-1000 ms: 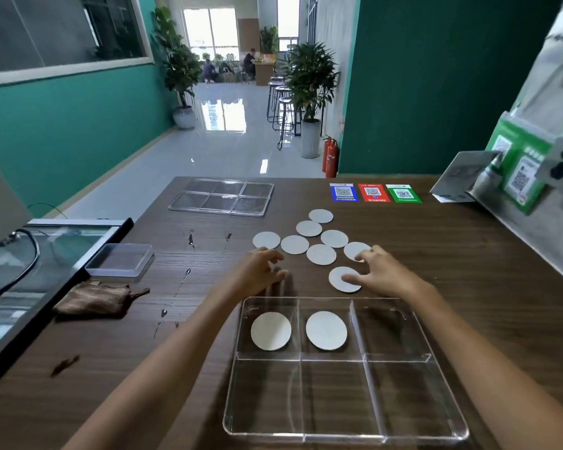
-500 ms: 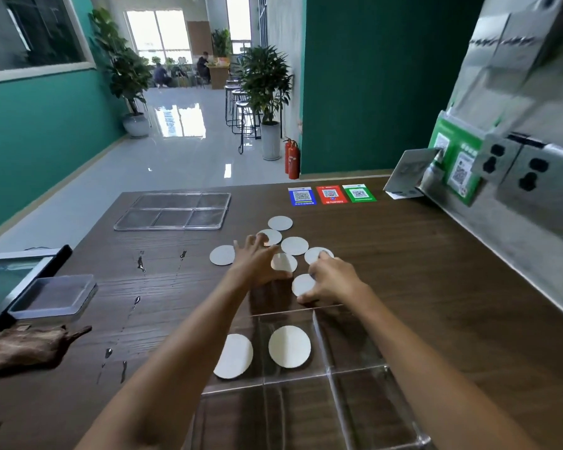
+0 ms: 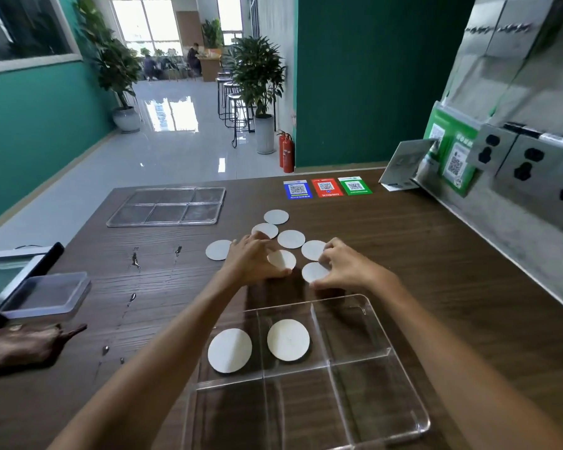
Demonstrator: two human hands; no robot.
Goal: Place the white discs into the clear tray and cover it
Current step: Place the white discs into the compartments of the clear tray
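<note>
Both hands had closed in on the loose discs since a moment earlier: the left hand [image 3: 252, 259] pinched up one white disc [image 3: 281, 259], tilted off the table [image 3: 436, 254], while the right hand [image 3: 345, 267] gripped another disc [image 3: 314, 272] by its edge, seemingly bound for the clear tray [image 3: 397, 352], just beside them, where two discs [image 3: 229, 350] already lay, its cover [image 3: 166, 206] set well apart.

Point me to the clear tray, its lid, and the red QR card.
clear tray [image 3: 376, 311]: head view, far right rim.
lid [image 3: 166, 207]: head view, centre panel.
red QR card [image 3: 326, 187]: head view, card centre.
</note>
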